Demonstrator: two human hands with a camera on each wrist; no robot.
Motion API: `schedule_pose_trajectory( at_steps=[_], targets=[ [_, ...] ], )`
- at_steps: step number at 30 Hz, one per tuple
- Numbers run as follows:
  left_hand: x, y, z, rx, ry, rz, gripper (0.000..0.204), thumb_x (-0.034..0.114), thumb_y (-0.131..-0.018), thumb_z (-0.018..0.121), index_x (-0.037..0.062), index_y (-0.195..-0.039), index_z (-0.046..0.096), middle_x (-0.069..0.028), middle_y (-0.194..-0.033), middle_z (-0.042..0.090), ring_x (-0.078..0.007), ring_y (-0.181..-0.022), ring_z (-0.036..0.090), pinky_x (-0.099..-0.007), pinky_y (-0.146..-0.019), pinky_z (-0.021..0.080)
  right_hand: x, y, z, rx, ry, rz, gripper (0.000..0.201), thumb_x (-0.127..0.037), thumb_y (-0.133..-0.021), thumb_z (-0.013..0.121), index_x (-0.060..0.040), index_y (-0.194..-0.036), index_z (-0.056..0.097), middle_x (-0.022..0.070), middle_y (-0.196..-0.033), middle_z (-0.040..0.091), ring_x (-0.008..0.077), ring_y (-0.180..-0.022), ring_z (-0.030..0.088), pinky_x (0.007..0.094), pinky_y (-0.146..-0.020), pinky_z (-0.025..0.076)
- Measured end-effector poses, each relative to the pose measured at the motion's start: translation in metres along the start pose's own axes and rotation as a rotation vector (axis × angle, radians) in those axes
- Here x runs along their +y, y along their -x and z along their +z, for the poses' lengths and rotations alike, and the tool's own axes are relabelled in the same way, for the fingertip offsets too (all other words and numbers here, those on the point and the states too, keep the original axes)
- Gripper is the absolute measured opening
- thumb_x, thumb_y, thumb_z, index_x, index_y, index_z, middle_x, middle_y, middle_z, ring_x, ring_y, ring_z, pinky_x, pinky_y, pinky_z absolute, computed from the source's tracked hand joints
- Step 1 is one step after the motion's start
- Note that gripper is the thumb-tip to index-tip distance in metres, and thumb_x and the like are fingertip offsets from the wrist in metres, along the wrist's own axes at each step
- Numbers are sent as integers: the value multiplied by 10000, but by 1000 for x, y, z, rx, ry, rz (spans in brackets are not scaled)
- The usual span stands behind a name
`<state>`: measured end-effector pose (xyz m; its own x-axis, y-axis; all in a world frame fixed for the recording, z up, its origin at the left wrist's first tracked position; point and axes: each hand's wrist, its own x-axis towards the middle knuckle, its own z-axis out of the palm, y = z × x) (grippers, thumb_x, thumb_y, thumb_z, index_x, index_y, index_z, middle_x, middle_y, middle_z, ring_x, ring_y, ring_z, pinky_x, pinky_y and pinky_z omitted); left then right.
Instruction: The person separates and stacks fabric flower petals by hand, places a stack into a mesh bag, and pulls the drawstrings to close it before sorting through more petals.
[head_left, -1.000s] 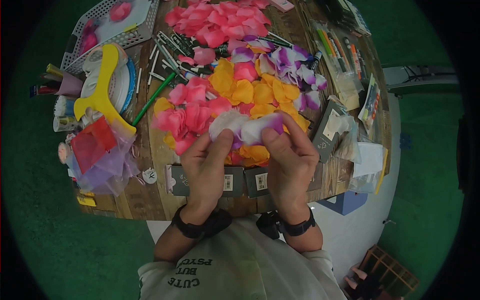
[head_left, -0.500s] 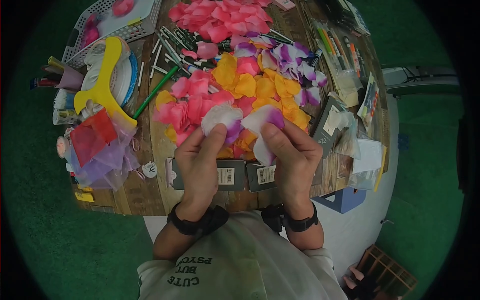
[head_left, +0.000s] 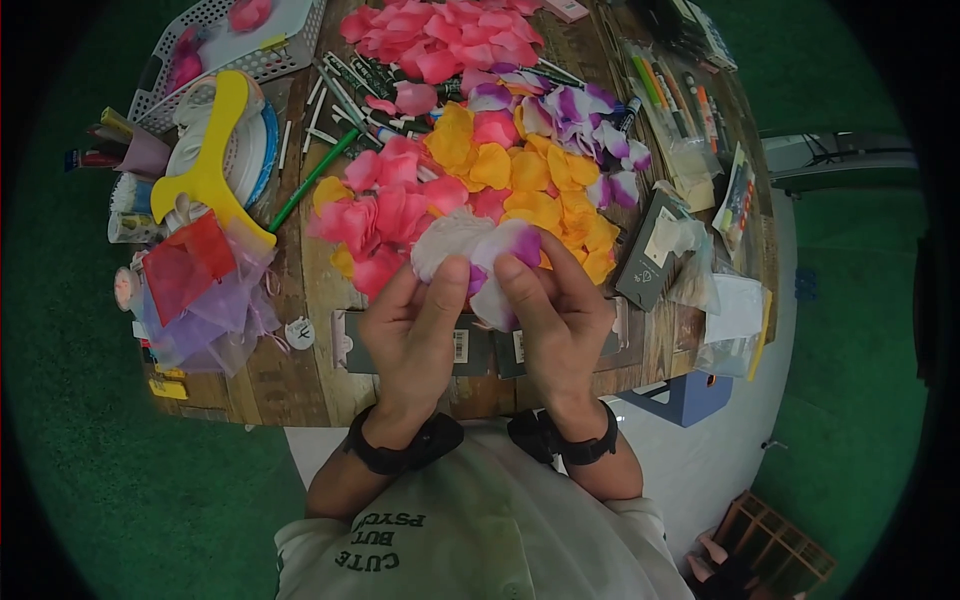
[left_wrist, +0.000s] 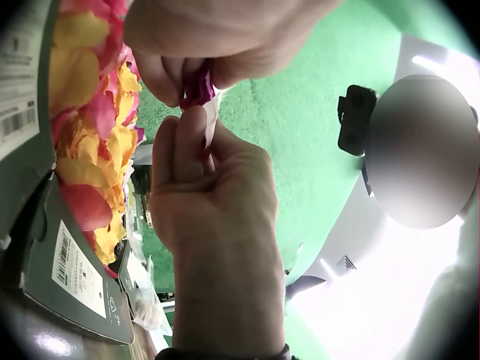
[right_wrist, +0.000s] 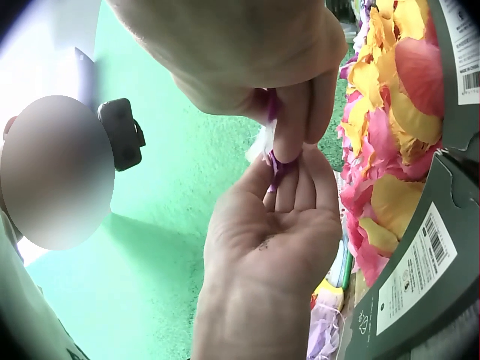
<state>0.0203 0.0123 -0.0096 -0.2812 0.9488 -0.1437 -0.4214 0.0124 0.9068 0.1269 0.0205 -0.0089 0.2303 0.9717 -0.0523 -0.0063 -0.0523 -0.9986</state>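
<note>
In the head view the left hand (head_left: 415, 325) pinches a stack of white petals with purple edges (head_left: 450, 243) between thumb and fingers. Beside it the right hand (head_left: 560, 325) pinches a white and purple petal (head_left: 495, 300), its thumb on the near side. The two sets of petals overlap between the thumbs, over the near edge of the petal pile. Both wrist views show the fingertips of the two hands close together, with purple and white petal edges (left_wrist: 201, 88) (right_wrist: 276, 171) between them.
Yellow petals (head_left: 530, 172), pink petals (head_left: 375, 225) and purple-white petals (head_left: 575, 115) lie beyond the hands. Dark boxes (head_left: 378, 345) line the near table edge. Left are a yellow plastic piece (head_left: 212, 150), mesh bags (head_left: 205, 320) and a white basket (head_left: 300, 45); pens (head_left: 665, 95) lie right.
The right hand first turned its petal from sideways to hanging down, apart from the left stack. It has since moved left, and its petal now overlaps that stack.
</note>
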Motion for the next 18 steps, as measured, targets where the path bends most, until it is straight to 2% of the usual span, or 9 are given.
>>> schedule_pose_trajectory(
  at_steps=[5,8,11,13,14,17,18],
  targets=[
    [-3,1,-2,-18,-52,45,238,132,-900,596,-28,-1075,602,-8,-861,634,-35,-749,549,-179,-618,445,2,0,-1,-45,144,-111,313,-81,-820,673,40,-1098,598,-5,-625,600,14,-575,483,186,-520,429],
    [-1,2,0,-2,-44,20,232,122,-898,596,-26,-1077,603,-15,-860,638,-38,-735,553,-179,-616,447,0,0,-4,-49,163,-27,312,-87,-818,677,34,-1095,602,16,-655,631,22,-595,507,191,-545,448],
    [1,2,0,-15,-45,30,219,110,-897,593,-25,-1068,608,-19,-855,641,-45,-725,564,-183,-623,454,-6,-2,-2,-4,18,62,291,-86,-826,668,31,-1087,609,3,-684,632,16,-598,501,186,-541,439],
    [2,1,1,-4,-7,-4,214,104,-897,589,-26,-1066,607,-27,-852,648,-54,-713,578,-188,-627,468,-18,-4,-4,-19,-123,220,246,-86,-838,655,28,-1055,629,-21,-714,614,7,-606,480,175,-526,411],
    [0,1,0,-4,-8,-6,214,104,-897,589,-26,-1066,607,-27,-852,648,-54,-713,578,-188,-627,468,-17,-4,-5,-18,-123,223,246,-86,-838,655,28,-1055,629,-21,-714,614,7,-606,480,175,-526,411],
    [-7,-3,-6,71,-47,10,201,83,-887,594,-42,-1044,608,-52,-883,653,-79,-762,599,-211,-671,484,-14,-9,-6,-38,-203,209,198,-84,-848,645,26,-1012,653,-45,-722,581,-2,-611,450,160,-510,373],
    [-8,-4,-8,77,68,-35,193,68,-885,583,-46,-1039,609,-63,-936,644,-92,-815,596,-216,-726,474,-16,-12,-5,3,-281,285,185,-85,-848,644,29,-992,660,-49,-719,576,1,-611,449,161,-508,370]
  ],
)
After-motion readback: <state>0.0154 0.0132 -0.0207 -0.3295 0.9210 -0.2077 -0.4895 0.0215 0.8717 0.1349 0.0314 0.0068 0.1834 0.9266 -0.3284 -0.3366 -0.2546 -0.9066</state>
